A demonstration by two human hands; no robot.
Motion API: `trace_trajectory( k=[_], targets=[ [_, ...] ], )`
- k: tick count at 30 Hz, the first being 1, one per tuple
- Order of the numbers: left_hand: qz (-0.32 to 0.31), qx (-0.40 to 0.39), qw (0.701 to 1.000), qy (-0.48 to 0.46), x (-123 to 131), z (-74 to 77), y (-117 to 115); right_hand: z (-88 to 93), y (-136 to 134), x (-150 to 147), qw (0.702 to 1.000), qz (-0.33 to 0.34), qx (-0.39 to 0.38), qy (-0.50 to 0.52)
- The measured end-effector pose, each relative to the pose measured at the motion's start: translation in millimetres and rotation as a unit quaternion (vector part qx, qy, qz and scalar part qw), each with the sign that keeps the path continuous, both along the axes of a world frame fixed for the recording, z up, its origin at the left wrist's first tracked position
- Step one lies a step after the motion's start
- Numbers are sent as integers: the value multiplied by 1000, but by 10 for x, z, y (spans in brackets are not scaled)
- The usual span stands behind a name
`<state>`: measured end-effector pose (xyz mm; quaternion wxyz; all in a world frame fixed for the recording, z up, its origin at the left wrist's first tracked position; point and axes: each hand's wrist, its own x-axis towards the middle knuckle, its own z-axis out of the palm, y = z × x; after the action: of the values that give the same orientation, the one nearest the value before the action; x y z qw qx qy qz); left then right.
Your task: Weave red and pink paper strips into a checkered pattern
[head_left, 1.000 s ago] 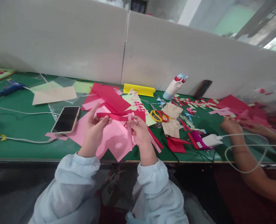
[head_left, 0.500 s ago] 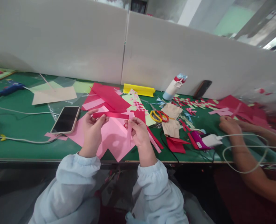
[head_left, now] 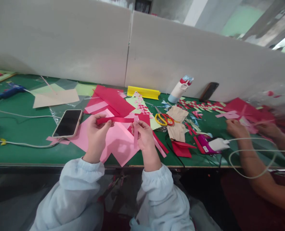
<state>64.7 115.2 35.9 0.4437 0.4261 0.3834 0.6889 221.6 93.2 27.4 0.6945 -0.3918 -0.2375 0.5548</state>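
Note:
A red paper strip (head_left: 122, 120) stretches between my two hands above the table. Its left end is pinched in my left hand (head_left: 98, 131), thumb on top. My right hand (head_left: 143, 134) pinches a pink paper strip (head_left: 135, 136) that hangs upright across the red strip's right end; whether the two are joined I cannot tell. Beneath the hands lie pink paper sheets (head_left: 118, 150), with red sheets (head_left: 113, 101) behind them. Small pink-and-red woven paper pieces (head_left: 142, 106) rest on pale green paper just beyond my right hand.
To the left lie a phone (head_left: 67, 123), white cables and a blue glue gun (head_left: 12, 90). On the right are scissors (head_left: 165, 120), beige gloves (head_left: 177, 128), a bottle (head_left: 179, 89) and a white charger (head_left: 218, 145). A co-worker's hands (head_left: 238, 128) handle pink paper strips at far right.
My left hand has shifted slightly right, and the red strip now hangs a little lower. The co-worker's farther hand has moved right, away from the nearer one.

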Motion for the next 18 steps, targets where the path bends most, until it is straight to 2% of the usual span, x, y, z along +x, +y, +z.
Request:
trace_trajectory(
  k=[6,12,15,18],
  targets=[
    [-112,-27,993,31,-52,47,-44,22,14,71,1000,-7,4,-22],
    [-200,-66,973,97,-119,59,-76,22,35,172,997,-32,-10,-70],
    [-259,-83,944,186,-152,82,-65,37,33,209,995,-36,-10,-96],
    [-314,-91,896,299,-160,121,-54,62,12,232,992,-25,-19,-122]
  ],
)
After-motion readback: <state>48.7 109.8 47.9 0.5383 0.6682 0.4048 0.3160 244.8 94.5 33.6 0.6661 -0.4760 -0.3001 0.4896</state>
